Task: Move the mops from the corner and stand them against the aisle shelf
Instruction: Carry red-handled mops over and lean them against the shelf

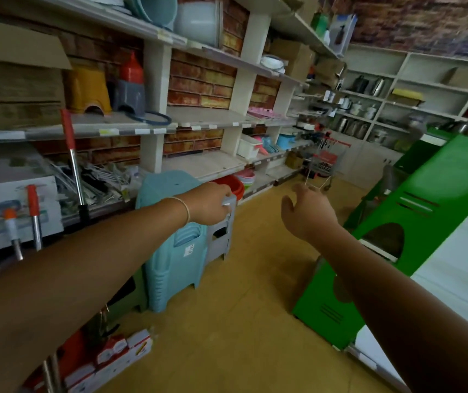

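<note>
Nearest the camera, at lower left, packaged mop heads [113,355] in red-and-white cardboard sleeves rest on the tan floor [241,321] at the foot of the aisle shelf [153,129]. Three mop handles lean against this shelf: a short orange-tipped handle [11,231], a red-gripped handle [34,214] just beside it, and a taller red-gripped metal handle [73,160] reaching the middle shelf board.

Both forearms extend forward. The left hand [210,204], with a thin bracelet [184,208] at the wrist, rests on the top edge of a stack of grey plastic stools [221,231]; the fingers curl over that edge. A stack of light blue stools [173,251] stands just beside the grey stack. The right hand [306,211] is held in the air with fingers loosely spread, gripping nothing.

To the right stand green metal cabinets [425,199]. Farther off, a red shopping trolley [323,163] stands near the back shelving [414,89], which carries kettles and flasks.
</note>
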`<action>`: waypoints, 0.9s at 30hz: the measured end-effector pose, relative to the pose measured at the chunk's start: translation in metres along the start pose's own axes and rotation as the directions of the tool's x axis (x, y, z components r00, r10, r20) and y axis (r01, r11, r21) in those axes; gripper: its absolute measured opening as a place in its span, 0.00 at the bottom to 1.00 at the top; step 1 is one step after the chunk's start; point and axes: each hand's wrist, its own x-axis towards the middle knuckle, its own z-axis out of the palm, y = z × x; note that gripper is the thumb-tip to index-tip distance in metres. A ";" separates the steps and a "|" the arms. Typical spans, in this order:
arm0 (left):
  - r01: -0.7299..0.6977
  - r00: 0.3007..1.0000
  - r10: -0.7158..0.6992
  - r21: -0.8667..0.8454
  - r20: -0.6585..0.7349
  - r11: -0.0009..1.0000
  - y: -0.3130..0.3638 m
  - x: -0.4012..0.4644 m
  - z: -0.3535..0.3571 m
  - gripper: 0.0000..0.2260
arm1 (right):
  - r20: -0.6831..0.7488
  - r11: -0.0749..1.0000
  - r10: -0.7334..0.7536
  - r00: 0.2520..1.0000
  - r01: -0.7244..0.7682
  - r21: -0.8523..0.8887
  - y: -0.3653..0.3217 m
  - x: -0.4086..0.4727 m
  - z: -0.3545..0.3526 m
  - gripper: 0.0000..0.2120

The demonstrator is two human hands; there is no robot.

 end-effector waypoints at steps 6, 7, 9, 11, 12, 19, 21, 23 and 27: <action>0.099 0.995 -0.099 -0.018 0.005 0.995 -0.053 0.059 0.014 0.24 | 0.040 0.996 -0.072 0.997 0.070 0.049 -0.008 0.066 0.055 0.22; 0.117 0.993 -0.117 -0.019 0.004 0.993 -0.061 0.070 0.017 0.24 | 0.043 0.994 -0.093 0.995 0.090 0.056 -0.009 0.079 0.065 0.21; 0.156 0.988 -0.156 -0.012 0.000 0.988 -0.076 0.092 0.023 0.24 | 0.053 0.990 -0.128 0.990 0.124 0.073 -0.008 0.107 0.085 0.19; 0.200 0.980 -0.200 0.001 -0.004 0.980 -0.091 0.116 0.027 0.24 | 0.060 0.982 -0.168 0.984 0.162 0.096 -0.006 0.139 0.103 0.18; 0.223 0.975 -0.223 0.004 -0.003 0.975 -0.098 0.128 0.029 0.24 | 0.065 0.977 -0.191 0.979 0.183 0.111 -0.006 0.157 0.112 0.17; 0.418 0.907 -0.420 -0.036 -0.044 0.908 -0.140 0.202 0.013 0.24 | 0.133 0.932 -0.341 0.931 0.316 0.175 -0.016 0.287 0.160 0.15; 0.467 0.880 -0.469 -0.044 -0.073 0.883 -0.152 0.212 0.009 0.24 | 0.112 0.911 -0.381 0.918 0.352 0.215 -0.026 0.317 0.173 0.19; 0.510 0.856 -0.512 -0.043 -0.074 0.859 -0.167 0.212 0.010 0.23 | 0.125 0.890 -0.414 0.902 0.372 0.265 -0.041 0.337 0.188 0.20; 0.598 0.797 -0.601 -0.052 -0.066 0.800 -0.200 0.196 0.011 0.18 | 0.186 0.833 -0.513 0.838 0.434 0.344 -0.082 0.353 0.227 0.21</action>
